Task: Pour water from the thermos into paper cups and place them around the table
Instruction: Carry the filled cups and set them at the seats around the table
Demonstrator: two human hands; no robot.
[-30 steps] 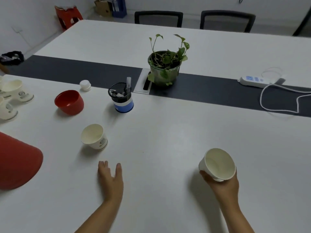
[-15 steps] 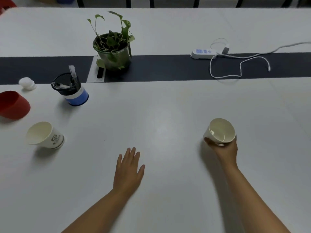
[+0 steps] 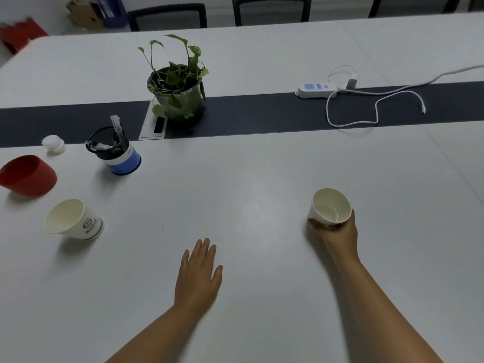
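Observation:
My right hand point(image 3: 336, 233) grips a white paper cup point(image 3: 330, 207) at the right of the white table point(image 3: 262, 179), its base at or just above the surface; a little water shows inside. My left hand point(image 3: 199, 273) lies flat on the table, fingers apart, holding nothing. A second paper cup point(image 3: 74, 221) with a printed logo stands at the left. The red thermos lid cup point(image 3: 27, 175) and a small white stopper point(image 3: 53, 144) sit at the far left. The thermos body is out of view.
A blue and black pen holder point(image 3: 117, 153) stands behind the left cup. A potted plant point(image 3: 176, 93) sits on the dark centre strip. A white power strip point(image 3: 317, 89) with loose cables lies at the back right. Chairs line the far side.
My right hand has carried the cup forward and to the right, lowering it toward the table. My left hand has slid forward. The view has swung right, dropping the red thermos body and far-left cups out of frame.

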